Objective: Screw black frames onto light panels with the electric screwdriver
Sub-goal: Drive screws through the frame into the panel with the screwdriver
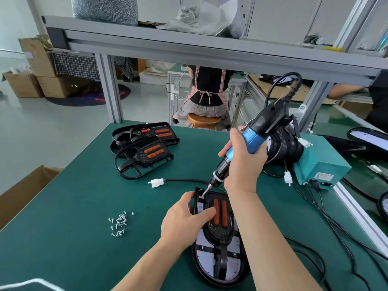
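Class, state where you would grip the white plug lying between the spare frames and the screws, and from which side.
Pinch the white plug across its blocky body, coming from above: it lies flat on the mat, its black cable trailing right.

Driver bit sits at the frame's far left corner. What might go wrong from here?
1. The electric screwdriver in the right hand leans rather than standing upright, so its bit may slip off or drive a screw crooked into the black frame.
2. The left hand grips the frame right beside the bit; a slip could hit a finger.
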